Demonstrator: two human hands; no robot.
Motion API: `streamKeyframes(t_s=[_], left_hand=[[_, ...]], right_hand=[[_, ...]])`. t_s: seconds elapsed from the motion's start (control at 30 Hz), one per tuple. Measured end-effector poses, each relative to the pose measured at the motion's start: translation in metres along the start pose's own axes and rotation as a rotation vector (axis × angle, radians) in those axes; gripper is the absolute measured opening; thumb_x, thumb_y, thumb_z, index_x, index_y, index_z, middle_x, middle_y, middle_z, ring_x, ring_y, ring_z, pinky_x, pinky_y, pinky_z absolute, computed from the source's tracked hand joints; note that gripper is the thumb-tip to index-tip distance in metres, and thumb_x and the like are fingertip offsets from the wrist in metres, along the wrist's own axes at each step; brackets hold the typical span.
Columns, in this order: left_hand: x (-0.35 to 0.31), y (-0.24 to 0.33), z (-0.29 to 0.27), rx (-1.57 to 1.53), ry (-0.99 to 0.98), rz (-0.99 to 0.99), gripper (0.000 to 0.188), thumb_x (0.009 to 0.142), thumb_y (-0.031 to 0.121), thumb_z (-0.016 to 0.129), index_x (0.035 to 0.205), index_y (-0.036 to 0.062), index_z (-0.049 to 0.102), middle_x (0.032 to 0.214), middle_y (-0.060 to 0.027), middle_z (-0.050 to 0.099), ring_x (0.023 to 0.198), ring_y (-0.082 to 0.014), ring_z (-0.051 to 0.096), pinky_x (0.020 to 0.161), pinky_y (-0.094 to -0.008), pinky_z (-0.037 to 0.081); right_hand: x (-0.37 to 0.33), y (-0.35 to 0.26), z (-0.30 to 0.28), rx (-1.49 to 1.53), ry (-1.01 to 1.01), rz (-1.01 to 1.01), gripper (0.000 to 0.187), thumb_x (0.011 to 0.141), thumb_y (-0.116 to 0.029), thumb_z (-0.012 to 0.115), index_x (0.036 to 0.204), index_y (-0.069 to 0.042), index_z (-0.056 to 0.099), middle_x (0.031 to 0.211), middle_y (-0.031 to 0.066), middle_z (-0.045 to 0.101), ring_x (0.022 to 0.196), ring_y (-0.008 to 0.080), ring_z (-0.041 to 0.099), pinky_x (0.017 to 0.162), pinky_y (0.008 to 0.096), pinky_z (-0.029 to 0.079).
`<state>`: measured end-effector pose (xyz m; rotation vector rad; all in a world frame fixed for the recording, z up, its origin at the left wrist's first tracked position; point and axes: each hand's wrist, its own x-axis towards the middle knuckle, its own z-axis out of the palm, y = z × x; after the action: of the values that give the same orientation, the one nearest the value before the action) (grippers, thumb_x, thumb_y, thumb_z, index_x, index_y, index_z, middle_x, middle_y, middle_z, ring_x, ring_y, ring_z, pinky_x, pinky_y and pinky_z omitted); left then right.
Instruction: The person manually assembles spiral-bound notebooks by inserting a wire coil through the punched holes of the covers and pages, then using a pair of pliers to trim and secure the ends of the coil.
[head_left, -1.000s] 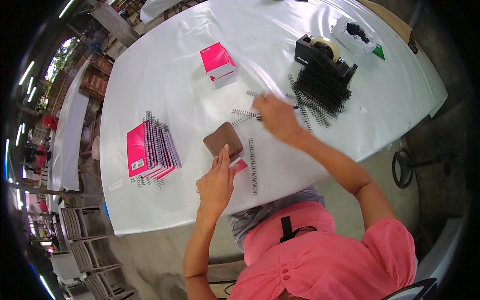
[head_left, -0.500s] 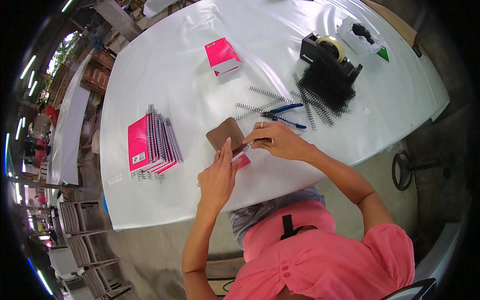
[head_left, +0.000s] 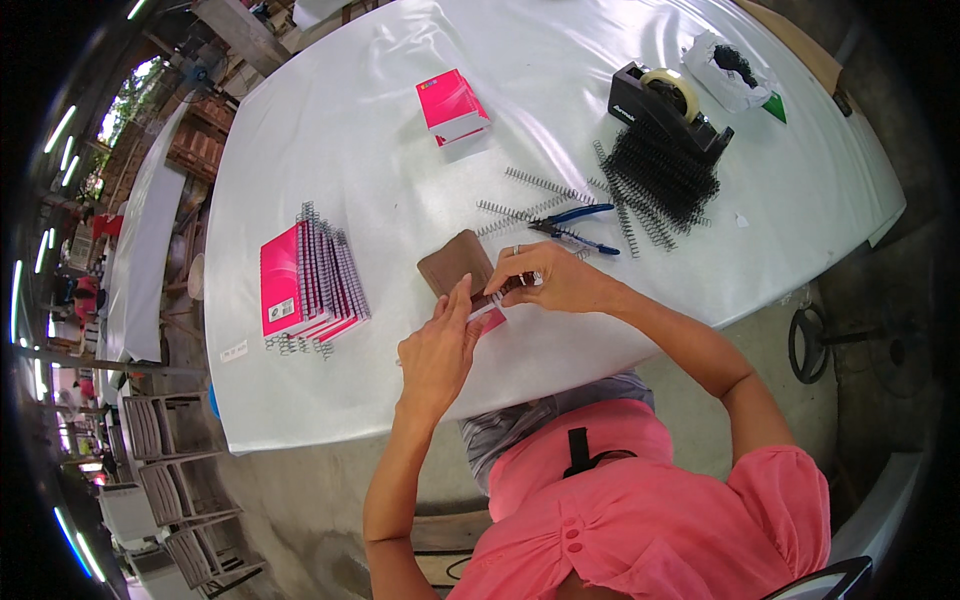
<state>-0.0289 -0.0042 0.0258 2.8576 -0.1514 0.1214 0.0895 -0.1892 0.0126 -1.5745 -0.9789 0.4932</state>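
Observation:
My left hand (head_left: 437, 345) presses with its fingers together on a small pink notebook (head_left: 493, 318) in front of me, steadying it by its edge. At that same edge my right hand (head_left: 560, 280) pinches a dark spiral coil (head_left: 522, 280) between thumb and fingers. My fingers hide most of the coil and the spine. A flat brown block (head_left: 455, 265) lies just beyond, touching the notebook or right beside it. Blue-handled pliers (head_left: 575, 215) rest past my right hand among loose black spiral coils (head_left: 545, 183).
Several pink spiral notebooks (head_left: 283, 285) stand stacked at the left. A pink pad stack (head_left: 450, 100) sits at the far middle. A heap of black coils (head_left: 660, 175), a tape dispenser (head_left: 665, 105) and a white bag (head_left: 728, 75) occupy the far right of the white-covered table (head_left: 330, 400).
My right fingers have shifted slightly along the notebook's edge, curling more around the coil. My left hand stays almost in place. The whole view has drifted a little.

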Motion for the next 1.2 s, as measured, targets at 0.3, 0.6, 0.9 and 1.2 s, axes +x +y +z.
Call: streamKeyframes(t_s=[0.3,0.6,0.9,1.2], left_hand=[[0.001,0.001,-0.003,0.016,0.001,-0.026,0.058,0.093,0.028,0.057,0.146,0.0184,0.036,0.124,-0.0162,0.061,0.080,-0.0342,0.068,0.063,-0.0431,0.053],[0.005,0.017,-0.005,-0.023,-0.050,-0.016,0.061,0.091,0.032,0.060,0.146,0.0176,0.036,0.132,-0.0058,0.057,0.106,-0.0274,0.065,0.063,-0.0397,0.056],[0.001,0.004,-0.005,-0.015,-0.112,0.091,0.046,0.090,0.041,0.060,0.132,0.0211,0.055,0.128,-0.0029,0.061,0.074,-0.0291,0.068,0.060,-0.0390,0.053],[-0.016,-0.001,-0.005,0.073,0.094,-0.142,0.091,0.081,0.042,0.070,0.151,0.0154,0.021,0.130,-0.0105,0.059,0.087,-0.0296,0.068,0.060,-0.0373,0.053]], right_hand=[[-0.003,-0.012,-0.010,-0.405,-0.137,0.007,0.019,0.085,-0.005,0.064,0.104,-0.004,0.064,0.089,0.0112,0.060,0.081,0.0293,0.061,0.071,0.0380,0.047],[-0.009,-0.030,0.000,-0.658,-0.014,-0.171,0.008,0.088,-0.009,0.054,0.094,-0.005,0.058,0.095,0.0131,0.061,0.090,0.0337,0.061,0.073,0.0441,0.049],[0.037,0.006,-0.025,-0.510,-0.351,0.023,0.016,0.078,-0.009,0.068,0.091,-0.006,0.060,0.101,0.0126,0.060,0.098,0.0313,0.058,0.079,0.0392,0.047],[0.076,0.002,-0.034,-0.723,-0.380,-0.036,0.038,0.072,-0.028,0.077,0.104,-0.013,0.062,0.109,0.0152,0.060,0.104,0.0332,0.057,0.092,0.0367,0.045]])
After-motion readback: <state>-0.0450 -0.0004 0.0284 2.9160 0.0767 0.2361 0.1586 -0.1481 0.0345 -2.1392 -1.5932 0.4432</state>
